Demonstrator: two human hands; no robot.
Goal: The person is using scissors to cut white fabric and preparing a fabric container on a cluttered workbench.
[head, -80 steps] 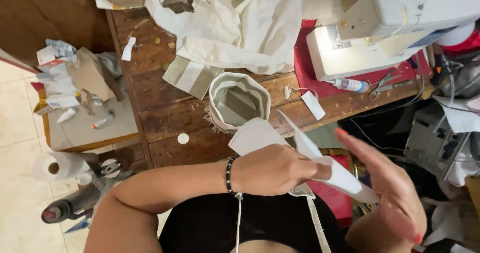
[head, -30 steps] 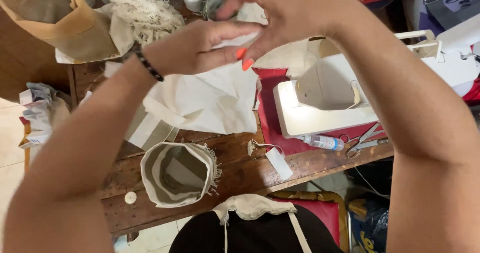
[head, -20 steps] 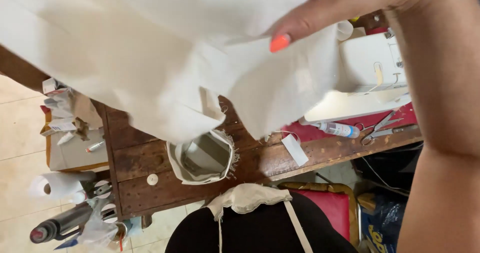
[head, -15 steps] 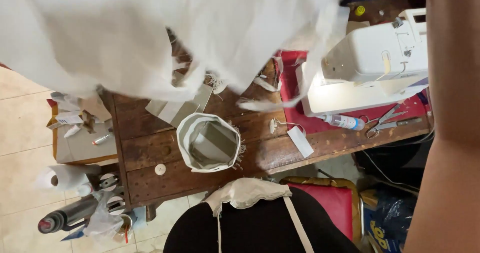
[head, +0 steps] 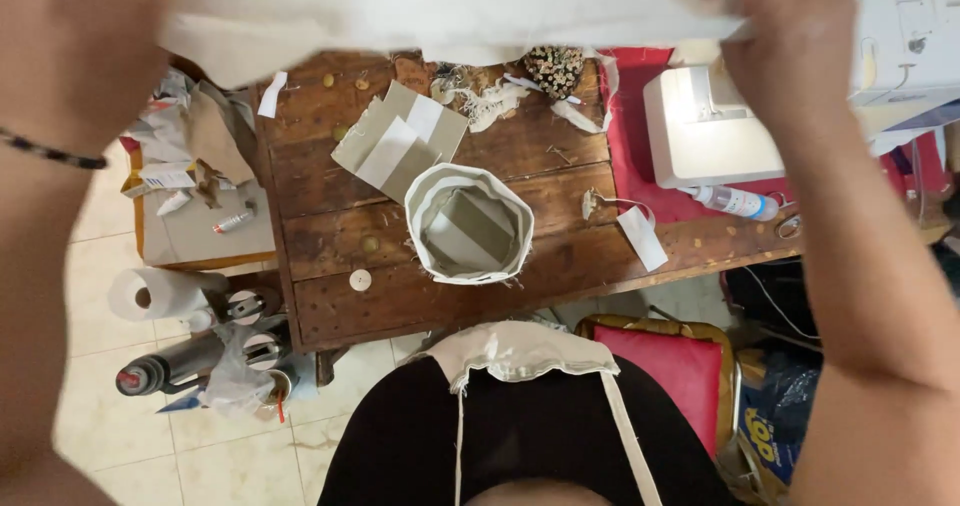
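Cloth (head: 450, 6) now higher, both hands (head: 790, 46) raised

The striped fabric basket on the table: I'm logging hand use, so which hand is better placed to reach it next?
Probably the right hand. Both hands hold the white cloth up above the wooden table, but the left hand is raised beyond the table's left edge. The striped fabric basket sits mid-table, so neither is close.

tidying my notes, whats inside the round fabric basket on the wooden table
The fabric basket stands open on the wooden table. Inside shows only its own grey and cream striped lining, folded flat across the bottom. Nothing else is visible in it; anything beneath those lining folds is covered.
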